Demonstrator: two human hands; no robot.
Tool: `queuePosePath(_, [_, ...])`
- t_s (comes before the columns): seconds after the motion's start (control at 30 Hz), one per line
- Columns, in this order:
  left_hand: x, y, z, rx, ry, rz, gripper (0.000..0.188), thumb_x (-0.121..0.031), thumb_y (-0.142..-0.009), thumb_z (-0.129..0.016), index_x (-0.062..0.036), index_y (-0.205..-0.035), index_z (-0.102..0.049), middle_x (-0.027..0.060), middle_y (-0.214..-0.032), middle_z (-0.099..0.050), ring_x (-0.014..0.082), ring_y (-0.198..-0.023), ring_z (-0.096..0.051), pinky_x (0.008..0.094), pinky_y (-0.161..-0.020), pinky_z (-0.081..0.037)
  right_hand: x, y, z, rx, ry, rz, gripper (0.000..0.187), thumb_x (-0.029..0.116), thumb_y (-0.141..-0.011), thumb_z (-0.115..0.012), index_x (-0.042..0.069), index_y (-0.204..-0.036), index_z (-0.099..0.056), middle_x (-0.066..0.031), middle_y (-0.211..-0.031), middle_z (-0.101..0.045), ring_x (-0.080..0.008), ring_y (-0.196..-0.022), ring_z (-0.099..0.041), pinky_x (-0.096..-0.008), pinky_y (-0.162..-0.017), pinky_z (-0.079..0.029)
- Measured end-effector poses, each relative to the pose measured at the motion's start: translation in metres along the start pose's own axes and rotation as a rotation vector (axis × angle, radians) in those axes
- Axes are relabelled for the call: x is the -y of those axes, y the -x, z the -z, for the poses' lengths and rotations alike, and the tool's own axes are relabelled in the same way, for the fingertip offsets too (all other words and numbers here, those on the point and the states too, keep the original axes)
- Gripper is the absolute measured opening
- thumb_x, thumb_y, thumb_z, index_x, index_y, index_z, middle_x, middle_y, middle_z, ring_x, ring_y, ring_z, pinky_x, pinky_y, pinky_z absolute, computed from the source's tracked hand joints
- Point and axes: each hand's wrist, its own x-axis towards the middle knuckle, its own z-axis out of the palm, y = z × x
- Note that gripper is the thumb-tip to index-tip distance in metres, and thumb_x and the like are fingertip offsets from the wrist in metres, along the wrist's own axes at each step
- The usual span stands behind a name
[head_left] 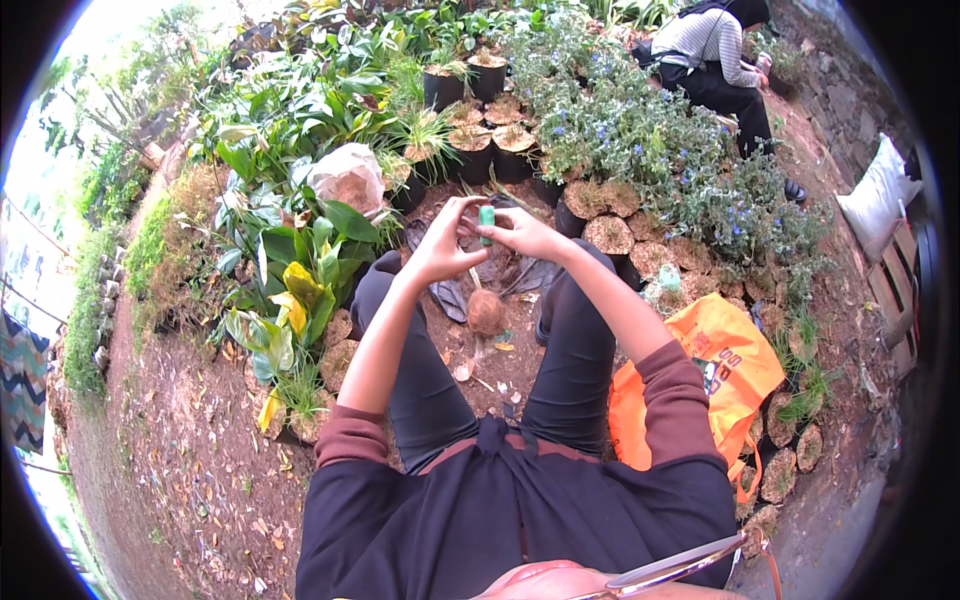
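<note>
Between my raised hands is a small green roll [487, 215], possibly a spool of thread. My right hand [525, 232] pinches it, with the thumb across its lower part. My left hand [447, 243] is curved beside it, thumb and fingers apart, fingertips close to the roll's left side; I cannot tell whether they touch it. Below them, a brown fibrous ball [486, 312] sits on the soil between my legs, with a pale stalk rising from it. Dark flat pieces [450, 298] lie around the ball.
Leafy plants [320, 235] crowd the left, beside a whitish bag [348, 178]. Fibre-topped black pots [470, 140] stand ahead and right. An orange bag [735, 355] lies by my right arm. A seated person [705, 65] is at far right, near a white sack [878, 195].
</note>
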Motion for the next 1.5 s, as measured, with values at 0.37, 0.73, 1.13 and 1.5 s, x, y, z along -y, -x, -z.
queuePosePath(0.37, [0.031, 0.009, -0.04, -0.173, 0.679, 0.316, 0.032, -0.025, -0.094, -0.046, 0.0006, -0.112, -0.053, 0.0053, -0.099, -0.058, 0.0091, -0.085, -0.057, 0.023, -0.073, -0.05, -0.002, 0.006, -0.016, -0.172, 0.268, 0.076, 0.034, 0.023, -0.081, -0.06, 0.0, -0.106, -0.056, -0.0157, -0.094, -0.063, -0.0196, -0.083, -0.059, -0.0323, -0.075, -0.045])
queuePosePath(0.73, [0.052, 0.012, -0.067, -0.342, 0.792, 0.364, 0.026, -0.026, -0.094, -0.044, -0.0013, -0.1, -0.051, 0.0031, -0.084, -0.055, 0.0097, -0.072, -0.057, 0.0272, -0.064, -0.055, -0.015, 0.015, -0.02, -0.214, -0.793, -0.13, 0.022, 0.013, -0.092, -0.048, 0.003, -0.109, -0.057, 0.0065, -0.056, -0.038, -0.0018, -0.045, -0.029, -0.0205, -0.039, -0.023])
queuePosePath(1.13, [0.054, -0.001, -0.073, -0.527, 0.556, 0.542, 0.02, -0.027, -0.09, -0.053, -0.0072, -0.085, -0.055, -0.0037, -0.07, -0.051, 0.0039, -0.06, -0.048, 0.0215, -0.051, -0.046, -0.031, -0.002, -0.025, -0.507, 0.481, 0.025, 0.017, 0.016, -0.084, -0.053, -0.001, -0.085, -0.053, -0.0205, -0.074, -0.058, -0.036, -0.067, -0.056, -0.0385, -0.06, -0.043])
queuePosePath(1.5, [0.09, -0.004, -0.085, -0.491, 0.379, 0.533, 0.017, -0.02, -0.087, -0.057, -0.0055, -0.079, -0.057, -0.0049, -0.066, -0.051, 0.0022, -0.058, -0.045, 0.0194, -0.051, -0.04, -0.073, -0.018, -0.007, -0.372, 0.294, -0.139, 0.025, 0.022, -0.083, -0.054, -0.002, -0.082, -0.054, -0.0151, -0.066, -0.056, -0.0178, -0.061, -0.053, -0.034, -0.058, -0.042])
